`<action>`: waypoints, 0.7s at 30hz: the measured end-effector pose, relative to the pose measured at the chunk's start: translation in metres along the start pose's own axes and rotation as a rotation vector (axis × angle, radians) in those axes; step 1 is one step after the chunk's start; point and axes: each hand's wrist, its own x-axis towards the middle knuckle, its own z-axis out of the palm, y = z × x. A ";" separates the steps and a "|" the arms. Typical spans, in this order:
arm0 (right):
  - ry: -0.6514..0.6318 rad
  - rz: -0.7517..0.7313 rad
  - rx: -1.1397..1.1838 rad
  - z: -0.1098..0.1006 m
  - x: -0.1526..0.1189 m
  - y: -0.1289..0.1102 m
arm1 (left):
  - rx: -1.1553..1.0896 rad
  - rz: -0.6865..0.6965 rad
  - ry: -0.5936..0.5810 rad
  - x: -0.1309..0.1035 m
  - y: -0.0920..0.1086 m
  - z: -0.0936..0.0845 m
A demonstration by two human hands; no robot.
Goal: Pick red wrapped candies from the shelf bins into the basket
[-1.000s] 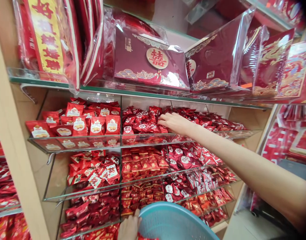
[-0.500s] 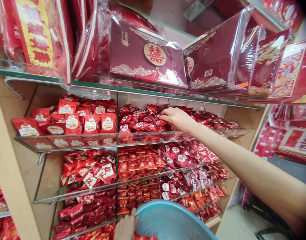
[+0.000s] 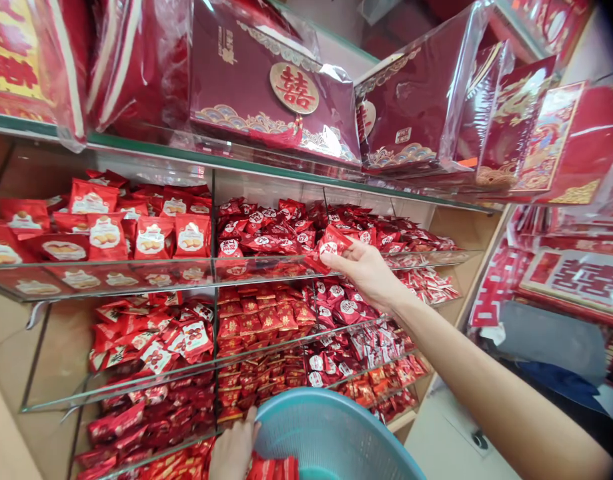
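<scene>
One red packet (image 3: 331, 248) pinched between thumb and fingers of right hand (image 3: 369, 273), just before the upper bin's glass front (image 3: 151, 275). More packets heaped behind it. Left hand (image 3: 232, 445) grips rim of blue basket (image 3: 313, 417), red packets (image 3: 273, 468) inside. Basket blocks part of lower bins. Boxed items (image 3: 271, 93) on shelf above.

Right hand (image 3: 369, 272) drawn back from pile (image 3: 266, 230), red packet (image 3: 330, 248) pinched.
</scene>
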 end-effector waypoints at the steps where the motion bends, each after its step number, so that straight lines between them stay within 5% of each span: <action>1: -0.011 0.064 0.073 0.004 -0.010 0.004 | 0.001 0.002 -0.001 -0.001 0.001 -0.001; 5: -0.130 0.292 0.215 0.021 -0.056 0.051 | -0.013 0.012 0.004 -0.004 0.002 -0.007; 13: -0.538 0.806 0.255 0.062 -0.171 0.205 | -0.051 0.000 -0.021 -0.008 0.005 -0.015; 17: -0.656 0.980 0.143 0.058 -0.205 0.239 | -0.062 0.006 -0.041 -0.009 0.006 -0.019; 21: -0.591 1.053 -0.135 0.045 -0.220 0.252 | -0.063 -0.005 -0.031 -0.011 0.006 -0.023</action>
